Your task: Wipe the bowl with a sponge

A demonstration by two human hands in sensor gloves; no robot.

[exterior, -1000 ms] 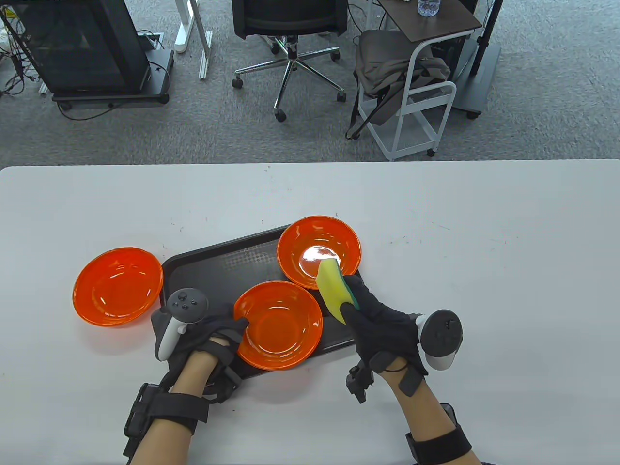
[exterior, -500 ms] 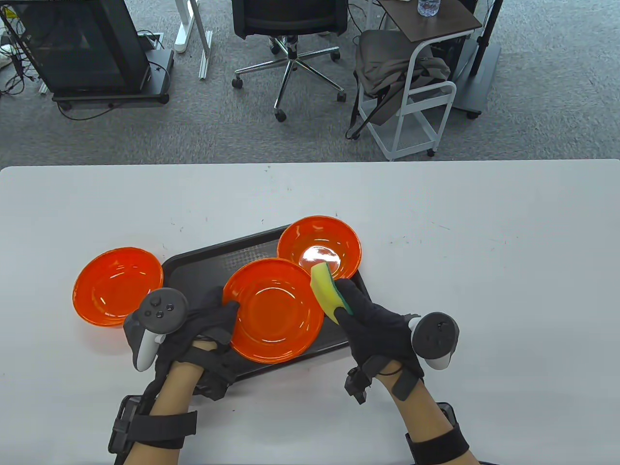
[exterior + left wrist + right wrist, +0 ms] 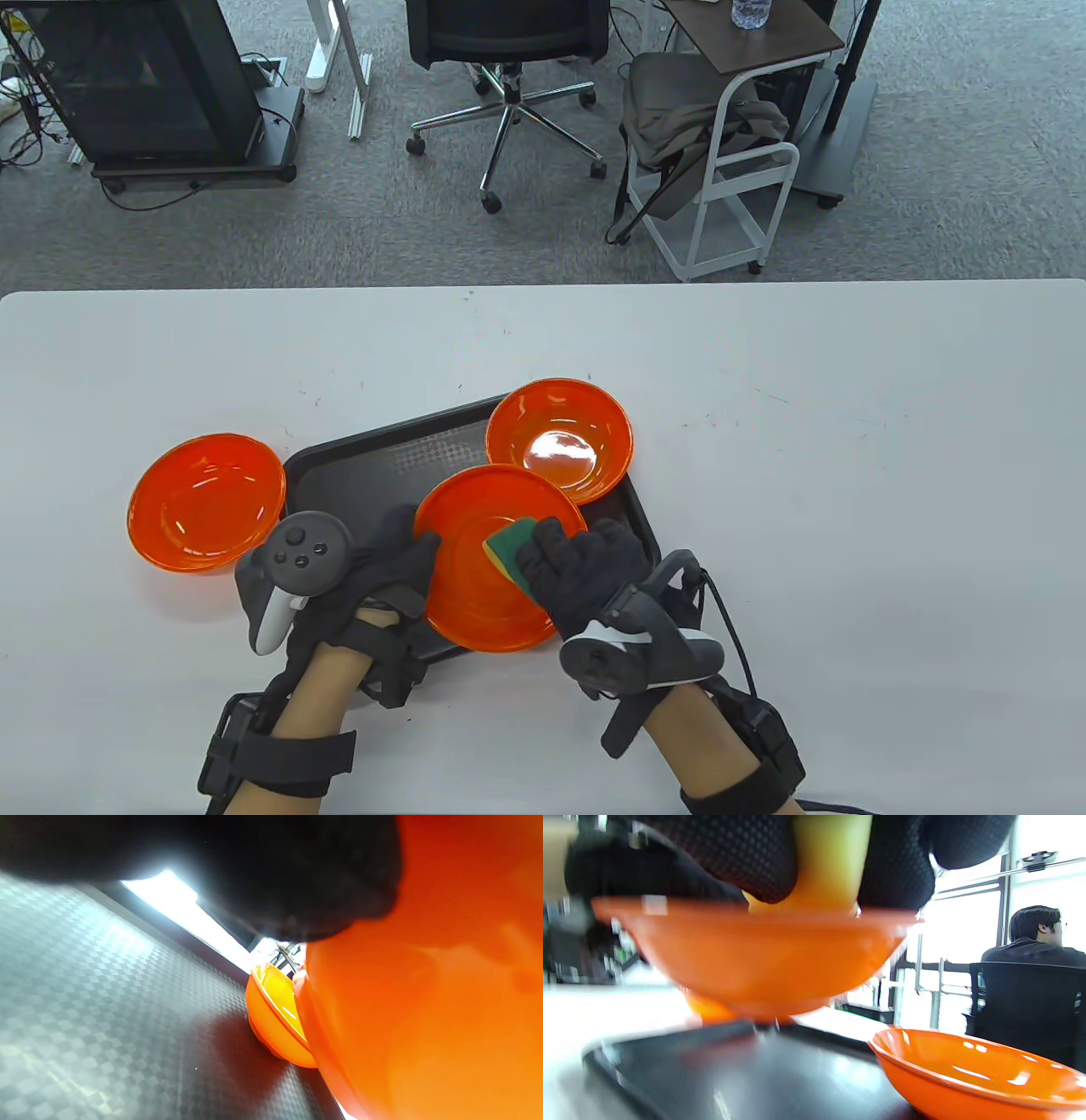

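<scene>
Table view: a white table [image 3: 848, 509] carries a black tray [image 3: 356, 467] near its front edge, left of centre. Three orange bowls are present: the held bowl [image 3: 475, 560], raised over the tray's near edge; a second bowl [image 3: 560, 407] on the tray's far right corner; and a third bowl [image 3: 206, 501] on the table just beside the tray's left edge.

Step in hand, as judged: wiping the inside of the held bowl. To do it well, the sponge [image 3: 506, 548] should be pressed flat against the inner wall and swept round the whole curve, while the other hand braces the rim and turns the bowl a little at a time so no sector is missed. Pressure should stay moderate: the bowl looks light and is off the tray, so a hard push could twist it out of the supporting fingers or knock it against the second bowl, which lies close behind.

Pose: the left hand [image 3: 373, 577] grips the held bowl's left rim, thumb over the edge, the bowl tipped toward the person. The right hand [image 3: 585, 569] reaches in from the right, palm down, fingers curled over the sponge and pinching it against the bowl's inner surface; the right wrist view shows yellow foam between the gloved fingers above the rim.
</scene>
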